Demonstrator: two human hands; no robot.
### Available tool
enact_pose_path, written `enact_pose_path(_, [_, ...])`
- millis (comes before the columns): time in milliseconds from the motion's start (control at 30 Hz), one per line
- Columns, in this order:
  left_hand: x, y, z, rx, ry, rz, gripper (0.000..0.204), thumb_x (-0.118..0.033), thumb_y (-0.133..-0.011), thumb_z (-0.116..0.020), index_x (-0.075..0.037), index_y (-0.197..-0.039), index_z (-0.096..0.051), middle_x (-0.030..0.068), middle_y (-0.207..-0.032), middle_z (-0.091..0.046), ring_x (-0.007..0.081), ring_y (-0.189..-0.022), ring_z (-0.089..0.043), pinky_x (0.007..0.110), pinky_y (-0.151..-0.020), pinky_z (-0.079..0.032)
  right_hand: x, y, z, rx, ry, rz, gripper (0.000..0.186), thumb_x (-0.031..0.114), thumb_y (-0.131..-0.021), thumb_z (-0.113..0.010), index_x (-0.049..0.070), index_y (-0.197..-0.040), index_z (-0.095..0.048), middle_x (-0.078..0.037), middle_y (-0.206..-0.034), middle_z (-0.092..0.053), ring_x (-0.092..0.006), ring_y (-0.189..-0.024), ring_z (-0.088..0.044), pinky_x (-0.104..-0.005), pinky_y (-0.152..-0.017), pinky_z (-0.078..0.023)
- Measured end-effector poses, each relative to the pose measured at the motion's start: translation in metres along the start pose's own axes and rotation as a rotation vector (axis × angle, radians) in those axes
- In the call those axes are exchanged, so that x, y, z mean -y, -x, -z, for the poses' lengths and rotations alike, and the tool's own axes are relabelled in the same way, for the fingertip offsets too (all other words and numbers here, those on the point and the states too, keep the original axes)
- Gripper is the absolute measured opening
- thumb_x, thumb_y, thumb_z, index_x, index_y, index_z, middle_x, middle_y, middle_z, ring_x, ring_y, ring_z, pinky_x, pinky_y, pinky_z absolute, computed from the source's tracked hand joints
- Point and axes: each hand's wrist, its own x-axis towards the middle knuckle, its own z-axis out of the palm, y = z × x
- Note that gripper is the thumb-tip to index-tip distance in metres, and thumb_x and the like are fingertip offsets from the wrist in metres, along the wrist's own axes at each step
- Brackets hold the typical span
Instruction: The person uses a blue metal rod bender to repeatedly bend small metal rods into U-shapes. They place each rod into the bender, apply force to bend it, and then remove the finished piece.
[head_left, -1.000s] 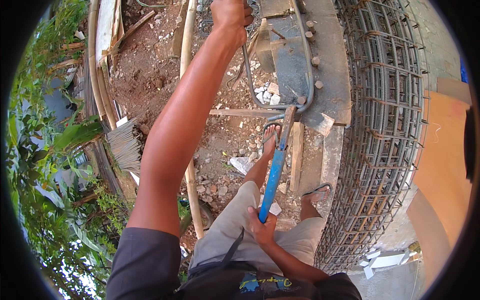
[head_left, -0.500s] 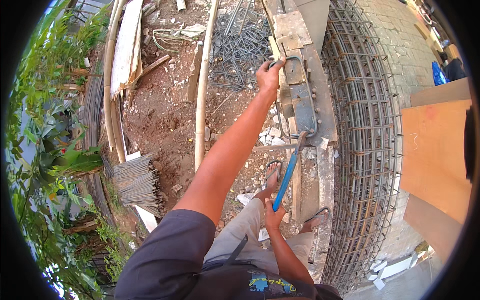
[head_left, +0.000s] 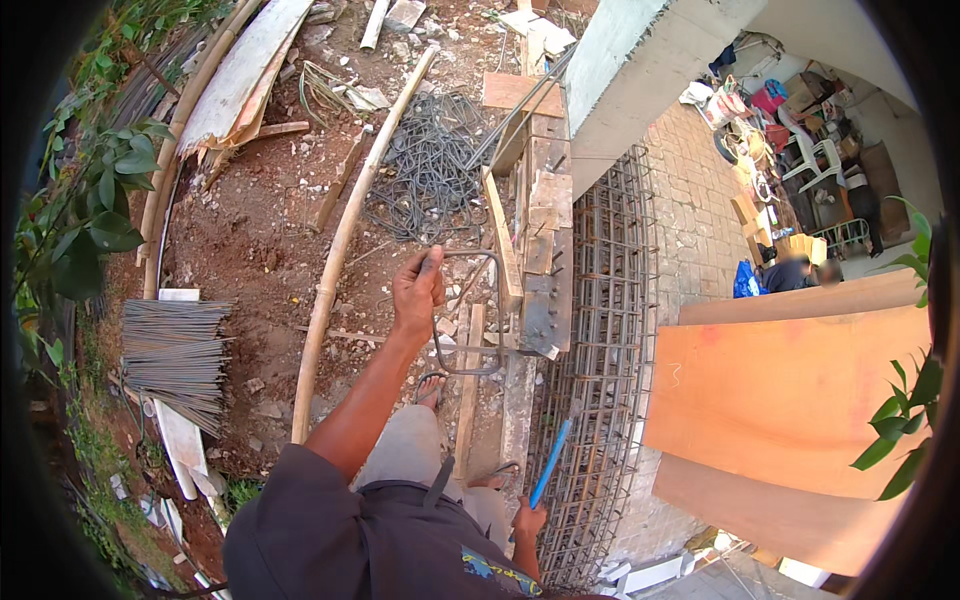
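Note:
My left hand [head_left: 418,290] is closed around one side of a rectangular bent steel stirrup [head_left: 470,373], held up in the air just left of the workbench. Lower down at the right, my right hand [head_left: 530,518] grips the blue handle of a rebar bending wrench [head_left: 550,465]. The wrench points up and away over the rebar cage, and its head is hard to make out there. On the wooden workbench [head_left: 547,205], a dark metal plate [head_left: 547,300] carries several upright pins, with no stirrup around them.
A long rebar cage [head_left: 605,300] lies along the bench's right side. Beyond it lean orange-brown boards [head_left: 780,390]. A concrete column [head_left: 640,90] rises at the far end. Left are a heap of bent stirrups [head_left: 425,165], a bamboo pole [head_left: 325,290] and bundled straight rods [head_left: 172,350].
The stirrup has come off the bench plate and moved left in my left hand. My right hand has drawn the wrench away from it, back and to the right. The view has turned.

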Motion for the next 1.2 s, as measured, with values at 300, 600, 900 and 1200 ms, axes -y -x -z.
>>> enact_pose_path(300, [-0.044,-0.372,0.074,-1.078,-1.21,0.056,0.094,-0.074,-0.087,-0.07,0.002,-0.142,-0.065,0.0247,-0.131,-0.073,0.0412,-0.125,-0.068,0.052,-0.112,-0.048,-0.009,0.016,-0.045,0.156,-0.227,-0.157,0.031,0.017,-0.086,-0.079,0.009,-0.069,-0.054,-0.001,-0.053,-0.049,-0.0183,-0.04,-0.05,-0.0379,-0.039,-0.04])
enact_pose_path(600, [0.046,-0.39,-0.026,-0.008,-1.312,0.046,0.043,-0.043,-0.084,-0.077,-0.013,-0.115,-0.083,0.0178,-0.123,-0.078,0.0364,-0.119,-0.072,0.043,-0.106,-0.054,0.018,0.092,-0.01,0.21,-0.253,-0.293,0.031,0.025,-0.08,-0.086,-0.001,-0.077,-0.07,-0.003,-0.061,-0.058,-0.0157,-0.055,-0.057,-0.035,-0.054,-0.044])
enact_pose_path(900, [0.09,-0.415,-0.009,-0.068,-1.269,0.054,0.031,-0.021,-0.082,-0.081,-0.018,-0.112,-0.084,0.0158,-0.121,-0.078,0.034,-0.115,-0.074,0.042,-0.101,-0.059,0.019,0.117,-0.005,0.194,-0.009,-0.289,0.039,0.034,-0.081,-0.083,-0.004,-0.082,-0.074,-0.004,-0.066,-0.064,-0.0148,-0.059,-0.058,-0.037,-0.057,-0.045])
enact_pose_path(1200, [0.026,-0.441,0.004,0.335,-1.144,0.242,0.039,-0.016,-0.086,-0.081,-0.002,-0.122,-0.076,0.0183,-0.118,-0.076,0.0273,-0.101,-0.076,0.041,-0.095,-0.062,0.068,0.114,-0.003,0.202,0.316,-0.108,0.052,0.045,-0.081,-0.077,-0.006,-0.09,-0.077,-0.02,-0.071,-0.07,-0.0283,-0.068,-0.069,-0.0446,-0.068,-0.052])
